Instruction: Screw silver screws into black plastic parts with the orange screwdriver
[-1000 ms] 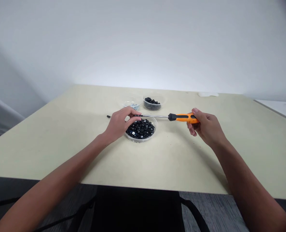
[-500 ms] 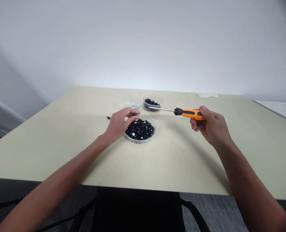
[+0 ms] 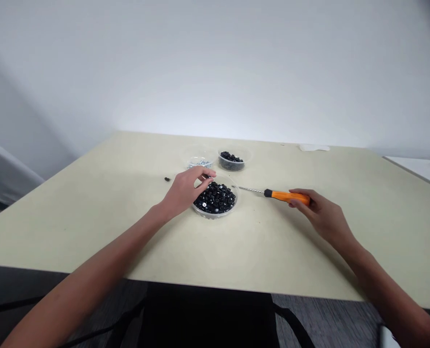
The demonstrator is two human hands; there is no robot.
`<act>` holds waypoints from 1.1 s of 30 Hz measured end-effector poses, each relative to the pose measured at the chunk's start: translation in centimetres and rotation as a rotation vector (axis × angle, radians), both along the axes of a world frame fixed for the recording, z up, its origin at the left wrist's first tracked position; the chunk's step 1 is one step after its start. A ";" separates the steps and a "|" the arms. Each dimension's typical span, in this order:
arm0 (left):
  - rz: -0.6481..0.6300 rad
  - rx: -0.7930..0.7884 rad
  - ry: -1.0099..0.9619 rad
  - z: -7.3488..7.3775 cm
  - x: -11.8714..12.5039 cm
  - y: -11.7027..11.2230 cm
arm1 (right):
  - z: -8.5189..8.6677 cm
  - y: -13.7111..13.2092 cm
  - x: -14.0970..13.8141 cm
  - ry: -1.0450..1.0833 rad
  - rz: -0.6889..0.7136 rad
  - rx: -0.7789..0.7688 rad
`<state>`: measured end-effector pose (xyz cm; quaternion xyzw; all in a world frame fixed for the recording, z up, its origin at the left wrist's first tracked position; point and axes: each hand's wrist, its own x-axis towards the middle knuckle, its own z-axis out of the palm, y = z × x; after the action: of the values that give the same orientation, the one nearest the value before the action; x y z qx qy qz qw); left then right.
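Observation:
My right hand (image 3: 325,217) grips the orange and black handle of a screwdriver (image 3: 283,195). Its thin metal shaft points left, low over the table, with the tip by the right side of a clear round tub (image 3: 215,216). That tub is full of small shiny black parts (image 3: 220,197), a few showing silvery centres. Over the tub's left rim, my left hand (image 3: 185,191) has thumb and fingers closed around a small black part (image 3: 208,177), mostly hidden by the fingertips.
Behind stand two more clear tubs, one with small silvery screws (image 3: 200,165), the other with black pieces (image 3: 231,157). A loose black part (image 3: 167,179) lies left of my left hand. A white flat item (image 3: 314,148) rests near the table's back edge.
My right hand has lowered the screwdriver from above the table to close over its surface, its tip now beside the front tub. The left hand stays over the tub, nearly still.

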<state>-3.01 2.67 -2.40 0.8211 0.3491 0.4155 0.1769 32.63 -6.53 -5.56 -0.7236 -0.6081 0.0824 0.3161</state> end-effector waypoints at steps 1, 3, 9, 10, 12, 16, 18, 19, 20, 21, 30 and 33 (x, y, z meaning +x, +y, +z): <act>-0.022 0.026 0.014 0.0 0.0 0.1 | -0.3 0.0 0.1 -0.060 0.037 0.004; -0.058 0.079 0.065 -0.1 -0.2 0.3 | -0.8 0.0 0.1 -0.135 0.107 -0.001; -0.102 0.066 0.229 -0.2 -0.7 0.6 | -1.2 0.6 0.2 -0.221 0.148 -0.122; -0.117 0.058 0.255 -0.1 -0.7 0.6 | -1.2 0.8 0.3 -0.227 0.150 -0.133; -0.144 0.048 0.306 0.2 -0.8 0.5 | -1.2 1.0 0.5 -0.237 0.151 -0.152; -0.147 -0.004 0.335 1.0 -0.8 0.0 | -1.3 1.2 0.7 -0.251 0.148 -0.179; -0.134 -0.040 0.315 1.3 -0.8 -0.2 | -1.3 1.2 0.8 -0.254 0.146 -0.189; -0.123 -0.053 0.302 1.5 -0.8 -0.2 | -1.3 1.2 0.8 -0.255 0.143 -0.191; -0.110 -0.060 0.289 1.5 -0.8 -0.2 | -1.3 1.2 0.8 -0.255 0.141 -0.194; -0.100 -0.064 0.277 1.6 -0.8 -0.2 | -1.3 1.1 0.9 -0.254 0.136 -0.195; -0.093 -0.014 0.221 1.3 -0.8 0.0 | -1.0 0.9 0.7 -0.227 0.163 -0.194; -0.107 -0.038 0.228 1.4 -0.7 0.0 | -0.6 0.8 0.3 -0.214 0.156 -0.174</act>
<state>-3.75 2.67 -1.04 0.8770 0.3304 0.3027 0.1736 32.93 -5.71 -6.14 -0.7035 -0.6831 0.0813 0.1781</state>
